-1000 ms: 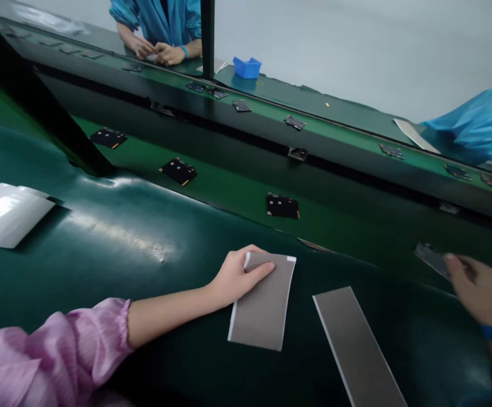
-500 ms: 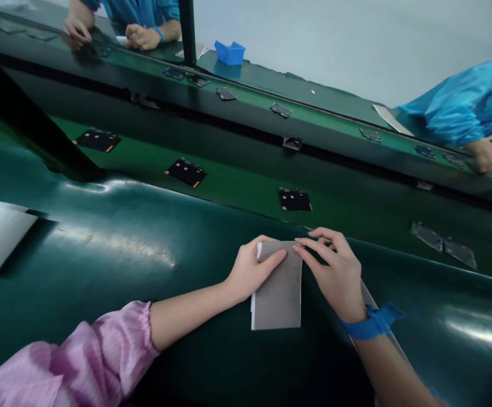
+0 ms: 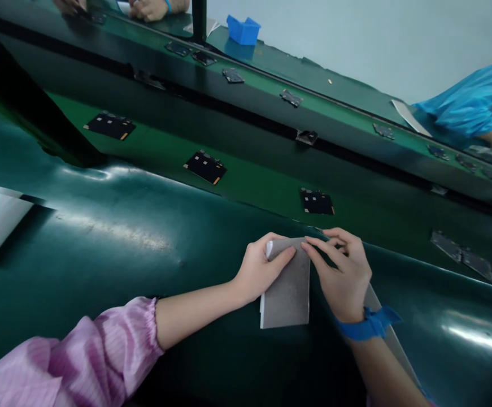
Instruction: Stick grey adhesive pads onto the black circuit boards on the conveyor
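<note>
A thin grey rectangular sheet stack (image 3: 287, 294) with white edges lies in my left hand (image 3: 257, 268). My left thumb presses on its face near the top, and the other fingers are behind it, mostly hidden. At the top right corner, the thumb and index finger of my right hand (image 3: 344, 271) pinch together on the sheet's edge. The other right fingers are curled above. Whether a single layer is parted from the stack there is too small to tell. A blue band (image 3: 368, 324) is tied round my right wrist.
Dark circuit boards (image 3: 205, 167) lie spaced along a green strip (image 3: 258, 178) beyond my work surface. More boards (image 3: 291, 98) lie on a farther strip. A white sheet (image 3: 0, 220) is at left, a dark post (image 3: 34, 96) behind it. Co-workers' hands (image 3: 149, 9) and a blue bin (image 3: 244, 31) are across.
The view has tilted down and turned slightly left. Boards on the near strip appear farther right. My hands keep nearly the same grip on the grey sheet stack.
</note>
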Demonstrator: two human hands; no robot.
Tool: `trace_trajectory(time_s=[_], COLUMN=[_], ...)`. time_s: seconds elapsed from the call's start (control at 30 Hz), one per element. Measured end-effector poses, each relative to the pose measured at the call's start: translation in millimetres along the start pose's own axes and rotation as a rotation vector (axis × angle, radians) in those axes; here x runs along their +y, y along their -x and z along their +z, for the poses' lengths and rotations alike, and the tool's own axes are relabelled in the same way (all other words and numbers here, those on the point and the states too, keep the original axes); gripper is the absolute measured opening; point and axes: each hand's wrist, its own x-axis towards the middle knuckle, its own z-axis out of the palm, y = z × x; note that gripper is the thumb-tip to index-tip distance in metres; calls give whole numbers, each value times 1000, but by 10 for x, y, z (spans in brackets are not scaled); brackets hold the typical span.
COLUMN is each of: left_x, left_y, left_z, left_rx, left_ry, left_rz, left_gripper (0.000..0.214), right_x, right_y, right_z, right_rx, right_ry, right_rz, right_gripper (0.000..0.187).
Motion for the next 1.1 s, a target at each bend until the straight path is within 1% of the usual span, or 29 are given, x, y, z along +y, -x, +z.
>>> trace_trajectory(time_s=[0.13,0.23,0.43,0.57,0.67,0.73,0.77,0.87,0.93,1.0,1.1], left_x=[2,6,14,18,25,32,36,47,51,52,48], left_y=[-1,2,4,-7,-16,-18,-17,-13,-11,-9,-11], left_z=[-5,-10,-11,-6,-4,-4,-4,-3,-2,0,3], left_rx=[3,4,-33,-36,-29,-32,-37,-57,-63,-67,-68], left_ry=[-35,-55,-68,-84,-97,-101,-100,-87,-79,-82,-93], left_rz=[15,20,26,31,21,0,-11,-40,-44,-33,-23], left_gripper=[14,13,13,13,14,15,15,16,16,17,17], right_x=[-24,-10,81,82,142,296,418,918,1268,1539,1747], right_y=[8,7,-47,-72,-88,-146,-200,-464,-678,-855,-980], right_z=[18,25,6,-25,-58,-74,-76,-58,-35,-19,-22], right_rx=[-11,-69,-197,-287,-304,-301,-296,-282,-313,-363,-501], right_ry=[-49,-121,-235,-300,-347,-359,-350,-253,-165,-118,-152], right_rz=[43,119,253,285,294,294,295,351,489,613,759], right_gripper=[9,10,22,24,22,22,23,22,20,22,21])
